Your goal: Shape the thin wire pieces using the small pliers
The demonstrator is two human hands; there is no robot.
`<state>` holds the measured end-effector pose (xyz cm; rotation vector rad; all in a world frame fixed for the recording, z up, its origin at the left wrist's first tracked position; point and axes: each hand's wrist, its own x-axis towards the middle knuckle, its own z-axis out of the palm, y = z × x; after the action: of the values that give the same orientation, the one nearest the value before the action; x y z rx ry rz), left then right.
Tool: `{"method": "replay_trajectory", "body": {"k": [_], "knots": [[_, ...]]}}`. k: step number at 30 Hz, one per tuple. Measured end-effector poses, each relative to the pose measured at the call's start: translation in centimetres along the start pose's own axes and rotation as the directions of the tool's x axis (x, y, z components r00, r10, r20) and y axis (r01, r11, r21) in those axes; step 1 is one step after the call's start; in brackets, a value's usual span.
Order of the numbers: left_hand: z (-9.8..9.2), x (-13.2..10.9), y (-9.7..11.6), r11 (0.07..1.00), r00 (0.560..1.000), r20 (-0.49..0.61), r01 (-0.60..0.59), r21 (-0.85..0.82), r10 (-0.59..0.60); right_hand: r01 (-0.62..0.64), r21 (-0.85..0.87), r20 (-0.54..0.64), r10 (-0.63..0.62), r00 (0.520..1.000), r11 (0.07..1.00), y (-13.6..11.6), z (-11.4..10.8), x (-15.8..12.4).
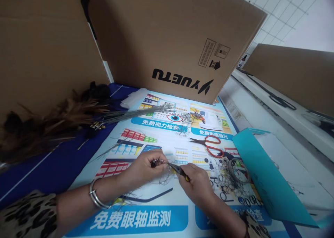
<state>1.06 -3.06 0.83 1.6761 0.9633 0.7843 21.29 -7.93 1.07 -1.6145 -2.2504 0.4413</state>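
Observation:
My left hand [144, 168] is closed in a pinch on a small wire piece [159, 161] just above a printed poster [156, 217] that covers the table. My right hand [195, 184] is closed around thin pliers [179, 169], whose tip points left and meets the wire piece. A silver bangle [95, 196] sits on my left wrist. Loose bent wire lies under both hands.
Red-handled scissors [211, 146] lie right of the hands, with a heap of small rings and wire [232, 182] beside them. A bundle of brown feathers on wire stems [65, 120] lies at left. Cardboard boxes [169, 36] stand behind. A teal folder [263, 175] lies at right.

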Motion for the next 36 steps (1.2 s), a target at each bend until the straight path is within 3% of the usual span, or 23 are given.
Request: {"method": "replay_trajectory", "body": {"k": [5, 8, 17, 26, 36], "knots": [[-0.1, 0.0, 0.2, 0.974, 0.988, 0.091, 0.137, -0.180, -0.122, 0.007, 0.054, -0.001, -0.007, 1.000, 0.999, 0.3, 0.1, 0.0], [-0.1, -0.1, 0.3, 0.976, 0.992, 0.082, 0.113, -0.188, -0.099, 0.013, 0.050, 0.004, -0.013, 1.000, 0.999, 0.2, 0.2, 0.0], [0.0, -0.1, 0.2, 0.997, 0.997, -0.028, -0.066, 0.028, 0.067, 0.000, -0.005, -0.029, 0.000, 1.000, 1.000, -0.4, 0.0, -0.1], [0.3, -0.4, 0.8, 0.959, 0.979, -0.121, -0.128, 0.255, 0.163, -0.069, -0.052, -0.107, 0.063, 0.992, 0.996, -1.5, 0.5, -0.2], [0.4, -0.6, 0.6, 0.931, 0.949, -0.211, -0.158, 0.328, 0.236, -0.107, -0.066, -0.114, 0.099, 0.989, 0.992, -2.6, 0.8, 0.2]]}}
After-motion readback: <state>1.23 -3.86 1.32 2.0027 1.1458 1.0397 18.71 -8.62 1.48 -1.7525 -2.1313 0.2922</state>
